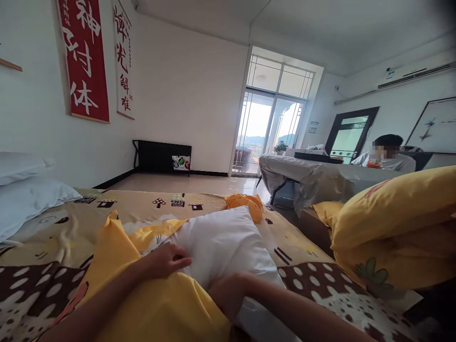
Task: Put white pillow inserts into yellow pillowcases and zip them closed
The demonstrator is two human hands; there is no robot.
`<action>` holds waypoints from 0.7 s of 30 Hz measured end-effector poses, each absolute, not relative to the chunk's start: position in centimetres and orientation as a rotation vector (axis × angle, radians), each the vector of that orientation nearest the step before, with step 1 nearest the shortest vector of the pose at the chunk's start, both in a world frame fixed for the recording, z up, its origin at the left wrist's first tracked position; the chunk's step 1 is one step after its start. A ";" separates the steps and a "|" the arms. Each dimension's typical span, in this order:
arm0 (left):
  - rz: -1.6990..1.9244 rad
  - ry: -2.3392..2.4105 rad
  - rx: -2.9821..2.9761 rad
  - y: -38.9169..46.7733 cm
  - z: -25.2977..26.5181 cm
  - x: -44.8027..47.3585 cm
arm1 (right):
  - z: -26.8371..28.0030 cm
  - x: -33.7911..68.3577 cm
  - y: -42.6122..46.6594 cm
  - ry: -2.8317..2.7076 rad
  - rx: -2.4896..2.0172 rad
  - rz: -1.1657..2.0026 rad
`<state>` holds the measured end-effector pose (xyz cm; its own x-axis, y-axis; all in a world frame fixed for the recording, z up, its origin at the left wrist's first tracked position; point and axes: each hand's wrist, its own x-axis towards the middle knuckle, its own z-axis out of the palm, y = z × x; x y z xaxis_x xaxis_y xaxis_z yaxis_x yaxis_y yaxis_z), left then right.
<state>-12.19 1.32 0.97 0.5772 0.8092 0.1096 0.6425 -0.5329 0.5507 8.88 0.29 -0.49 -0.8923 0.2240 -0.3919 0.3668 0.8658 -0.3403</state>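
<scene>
A white pillow lies partly inside a yellow pillowcase on the bed in front of me. My left hand is closed at the case's opening, fingers curled on the yellow cloth and thumb stretched over the pillow. At the near side of the opening, my right hand bends down with its fingers closed where the cloth meets the white pillow. Its fingertips are hidden. Beyond the pillow's far corner sits a bunched piece of yellow-orange cloth.
A patterned sheet covers the bed. White pillows are at the left, and plump yellow bedding is piled at the right. Farther off, a person sits behind a plastic-covered table. A black folded frame leans by the wall.
</scene>
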 end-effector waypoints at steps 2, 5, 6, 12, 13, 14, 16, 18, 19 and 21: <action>0.372 1.160 2.333 1.3 -0.3 -12.5 | 2.2 9.2 0.8 2.515 0.259 -0.804; 0.340 1.194 2.311 0.8 -1.0 -12.3 | 6.7 9.2 3.4 2.600 0.346 -0.965; 0.325 1.229 2.315 0.6 -0.8 -12.1 | 7.8 9.2 4.7 2.754 0.547 -0.847; 0.173 1.414 2.462 -0.4 -0.1 -11.1 | 5.8 8.4 11.2 2.924 1.488 0.091; 0.179 1.440 2.482 -0.3 -0.5 -11.1 | 4.5 8.1 11.4 2.876 1.498 0.116; 0.222 1.492 2.485 -0.2 -1.2 -11.1 | 3.3 7.7 11.4 2.829 1.506 0.143; 0.387 1.627 2.432 0.5 -3.0 -11.2 | 1.5 7.1 10.9 2.770 1.509 0.208; 0.548 1.725 2.336 1.4 -4.8 -11.4 | 0.8 7.0 9.9 2.770 1.484 0.275; 0.596 1.738 2.296 1.8 -5.5 -11.5 | 0.8 7.2 9.3 2.784 1.463 0.298; 0.643 1.698 2.245 2.3 -6.0 -11.7 | 1.3 7.9 8.0 2.820 1.391 0.329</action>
<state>-11.66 2.30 -5.98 0.2218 0.9559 0.1926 0.8440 -0.2871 0.4531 7.94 7.98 1.26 -0.6126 0.7828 0.1095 0.7870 0.5911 0.1770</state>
